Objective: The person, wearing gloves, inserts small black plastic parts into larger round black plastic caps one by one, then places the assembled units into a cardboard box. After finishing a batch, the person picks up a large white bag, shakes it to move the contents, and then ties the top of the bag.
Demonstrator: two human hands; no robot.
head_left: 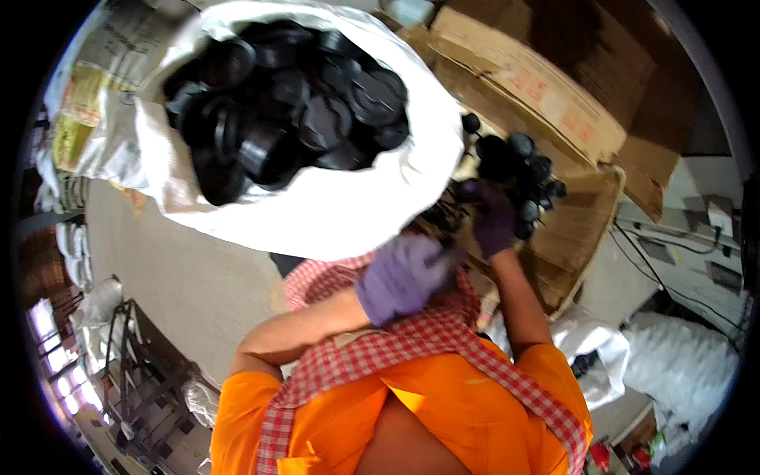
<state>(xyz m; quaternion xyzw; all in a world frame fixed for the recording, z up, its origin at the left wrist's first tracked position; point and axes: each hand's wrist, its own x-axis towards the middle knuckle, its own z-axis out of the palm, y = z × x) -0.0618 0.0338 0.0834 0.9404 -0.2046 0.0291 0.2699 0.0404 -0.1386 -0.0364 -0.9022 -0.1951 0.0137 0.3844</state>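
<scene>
My left hand (405, 279), in a purple glove, is in front of my checked apron, just below the white sack. Motion smears its fingers, and I cannot see whether they hold anything. My right hand (494, 223), also gloved in purple, reaches into the cardboard box (582, 237) on the right. Its fingers are curled at the edge of a pile of small black round-headed plastic parts (514, 162); what they grip is too dark to make out. Many black round plastic caps (321, 119) fill the open white woven sack (317, 214) ahead.
Raised cardboard flaps (530, 79) stand behind the box. A printed sack (99, 119) leans at the far left. White plastic bags (673, 364) lie to the right, below cables (673, 285) along the wall. A dark metal frame (127, 364) stands at the lower left.
</scene>
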